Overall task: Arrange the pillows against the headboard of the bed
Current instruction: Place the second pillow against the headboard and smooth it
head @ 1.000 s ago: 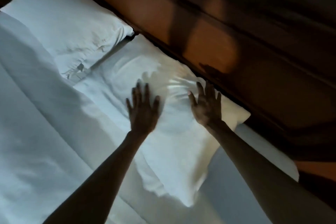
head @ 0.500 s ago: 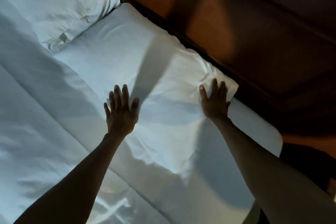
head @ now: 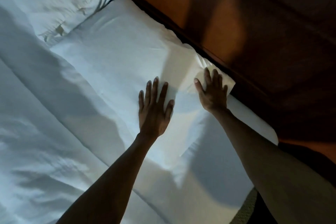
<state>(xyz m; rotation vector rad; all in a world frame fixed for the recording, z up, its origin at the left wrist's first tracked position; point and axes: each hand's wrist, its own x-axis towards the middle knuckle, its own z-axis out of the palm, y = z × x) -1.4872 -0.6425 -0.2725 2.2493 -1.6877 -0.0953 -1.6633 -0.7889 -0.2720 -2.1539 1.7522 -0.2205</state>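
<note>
Both hands are flat on the near pillow [head: 127,56], palms down, fingers spread wide, gripping nothing. The left hand [head: 154,107] presses near the pillow's lower edge, just above where it meets the duvet [head: 45,132]. The right hand [head: 211,92] sits up and to the right of it, on the pillow's end corner, its fingertips [head: 207,72] reaching toward the wooden headboard [head: 227,29], which runs just beyond them.

The pillow lies flat, its long edge along the headboard. Whether it touches the wood all the way along is hard to tell in this dim light. A second pillow [head: 54,0] lies beyond the left hand, up and to the left, its end touching the near pillow's far end, and it too lies along the headboard.

Now, how does this thing handle? It looks soft and light: the case wrinkles in small folds right at the right hand's fingertips, and the cloth dips a little under both palms. Nothing fragile here, nothing stiff. The cotton case looks likely to slide over its filling, so a flat push may bunch the cover rather than shift the whole pillow. For a real move, the better hold would be the two end corners or the long edge under the left palm, pinching through to the filling. For smoothing, open palms like these do the job.
</note>
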